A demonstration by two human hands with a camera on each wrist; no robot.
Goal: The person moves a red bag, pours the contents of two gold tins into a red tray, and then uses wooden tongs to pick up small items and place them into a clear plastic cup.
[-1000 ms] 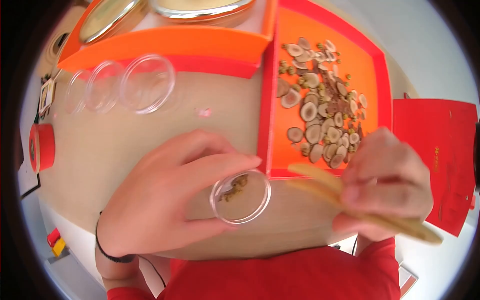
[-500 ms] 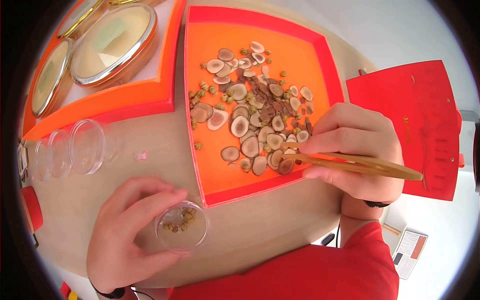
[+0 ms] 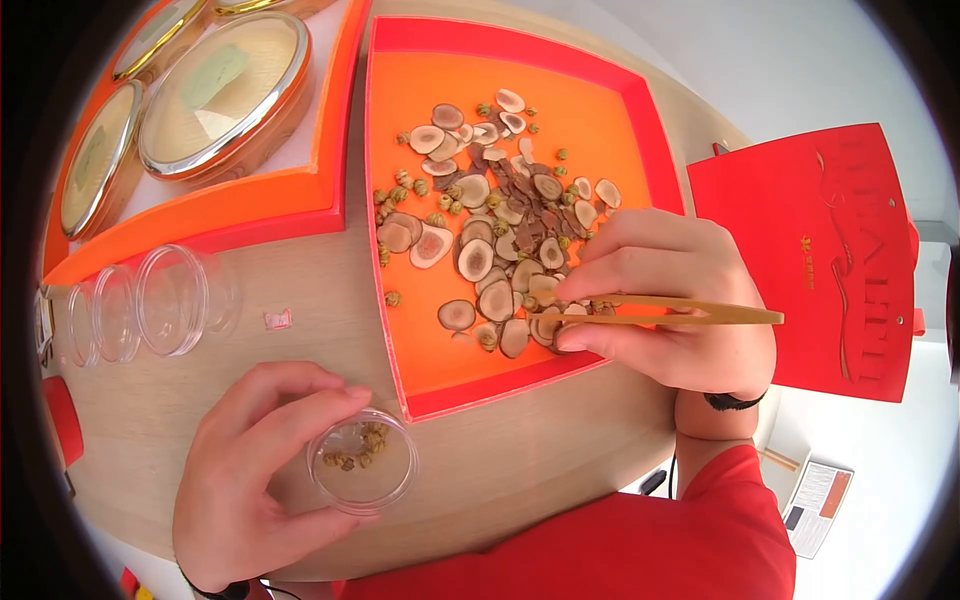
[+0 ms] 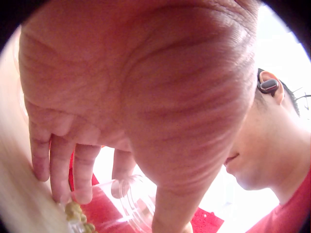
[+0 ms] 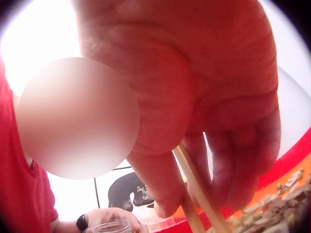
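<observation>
My left hand (image 3: 250, 470) holds a small clear round jar (image 3: 385, 485) between thumb and fingers, its mouth facing up. Several tan-green curled pellets (image 3: 368, 440) lie inside; the left wrist view shows the jar wall (image 4: 109, 194) beside the fingers. Wooden tweezers (image 3: 700, 312) are pinched in my right hand (image 3: 680, 285), their tips down among the contents of an orange-lined red tray (image 3: 440, 360). Pale round dried slices (image 3: 497, 298) with dark rims, brown flakes (image 3: 545, 215) and more curled pellets are heaped there. The right wrist view shows the tweezers (image 5: 197, 187) running down from the thumb.
Several clear empty jars or lids (image 3: 172, 300) stand left on the wooden table (image 3: 480, 470). Behind them an orange box (image 3: 200, 213) holds large gold-rimmed containers (image 3: 225, 95). A red bag (image 3: 800, 260) lies right of the tray, and a small pink packet (image 3: 278, 319) lies between the jars and tray.
The right hand with the tweezers has moved from the tray's near edge in over the slices. The head view has swung right; the left hand keeps holding the jar.
</observation>
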